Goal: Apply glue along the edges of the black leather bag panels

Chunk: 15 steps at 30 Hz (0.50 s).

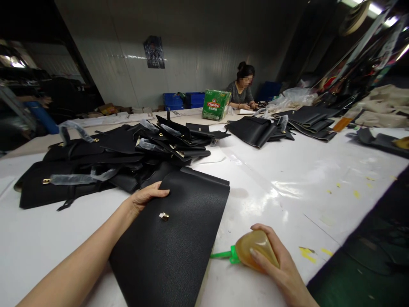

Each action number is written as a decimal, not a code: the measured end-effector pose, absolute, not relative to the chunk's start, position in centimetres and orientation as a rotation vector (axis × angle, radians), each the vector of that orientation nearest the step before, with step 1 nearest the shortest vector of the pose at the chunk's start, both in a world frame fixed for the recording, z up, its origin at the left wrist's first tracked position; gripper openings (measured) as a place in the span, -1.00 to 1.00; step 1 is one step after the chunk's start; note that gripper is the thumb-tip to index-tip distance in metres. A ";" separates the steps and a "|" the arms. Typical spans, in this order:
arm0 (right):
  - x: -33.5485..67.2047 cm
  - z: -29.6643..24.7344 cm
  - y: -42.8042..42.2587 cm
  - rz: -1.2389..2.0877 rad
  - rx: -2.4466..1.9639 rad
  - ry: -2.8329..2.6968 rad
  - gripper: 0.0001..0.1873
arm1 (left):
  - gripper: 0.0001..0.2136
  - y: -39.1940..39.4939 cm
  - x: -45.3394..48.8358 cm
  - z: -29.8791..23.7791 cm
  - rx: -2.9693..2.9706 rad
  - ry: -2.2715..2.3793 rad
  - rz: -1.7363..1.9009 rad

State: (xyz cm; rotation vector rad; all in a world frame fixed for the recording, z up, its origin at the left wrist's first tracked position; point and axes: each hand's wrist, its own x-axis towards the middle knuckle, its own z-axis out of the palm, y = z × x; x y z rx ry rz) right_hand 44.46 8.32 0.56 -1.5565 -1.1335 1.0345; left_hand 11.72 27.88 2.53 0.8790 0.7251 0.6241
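A black leather bag panel [179, 238] with a small gold clasp [164, 216] slants across the front of the table. My left hand [147, 197] is closed on its upper left edge, thumb on top and the other fingers hidden beneath. In my right hand [275, 260] is a squeeze glue bottle [255, 249] of amber liquid, lying on its side. Its green nozzle [223, 254] points left, with the tip at the panel's right edge. Whether the tip touches the edge, I cannot tell.
Black bags with plastic-wrapped handles [96, 162] are heaped on the left. More black panels [313, 121] lie at the back right. A green carton [216, 105] stands at the far side, near a seated person [241, 91]. The white table [271, 183] ends at the right.
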 end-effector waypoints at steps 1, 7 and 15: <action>44.4 0.6 8.3 1.065 -1.530 -1.140 -0.50 | -0.68 27.9 11.7 2.6 0.880 0.723 0.622; 44.3 0.5 8.0 1.048 -1.550 -1.150 -0.50 | -0.66 28.1 11.7 2.8 0.880 0.720 0.611; 44.8 0.2 7.5 1.088 -1.531 -1.199 -0.50 | -0.67 28.1 11.5 2.9 0.879 0.724 0.606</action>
